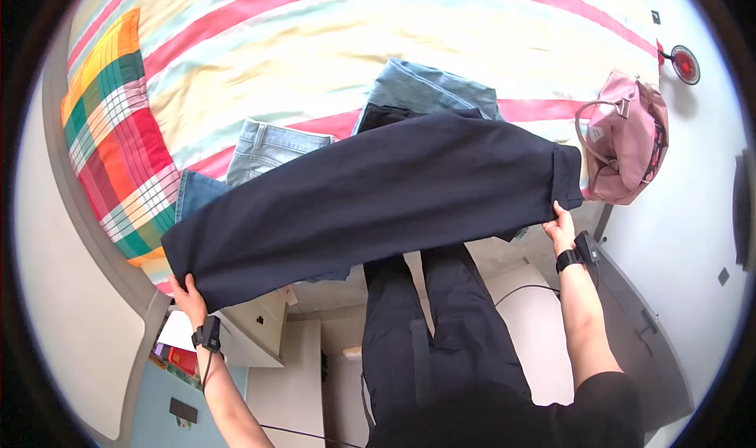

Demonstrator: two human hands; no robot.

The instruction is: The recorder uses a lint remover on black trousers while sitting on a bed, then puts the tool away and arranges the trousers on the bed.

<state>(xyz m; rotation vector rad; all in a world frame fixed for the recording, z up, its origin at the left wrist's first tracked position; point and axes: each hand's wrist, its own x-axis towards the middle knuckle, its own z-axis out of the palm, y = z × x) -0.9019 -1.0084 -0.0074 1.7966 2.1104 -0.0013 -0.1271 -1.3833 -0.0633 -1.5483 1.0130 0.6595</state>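
A pair of dark navy trousers (366,188), folded lengthwise, is stretched between my two hands over the near edge of the bed. My left hand (190,300) grips the narrow end at the lower left, thumb on top. At the waistband end on the right, my right hand (560,226) pinches the lower corner. Beyond and partly under the trousers lie light-blue jeans (277,144), another folded pair of blue jeans (434,85) and a black garment (384,116). A darker blue denim piece (201,194) shows at the left; the trousers hide much of these.
A striped sheet (331,46) covers the bed. A plaid cushion or folded cloth (124,141) lies at the left, and a pink handbag (629,141) sits at the right edge. Below left stands a bedside cabinet (254,324). A cable (522,288) runs by my right wrist.
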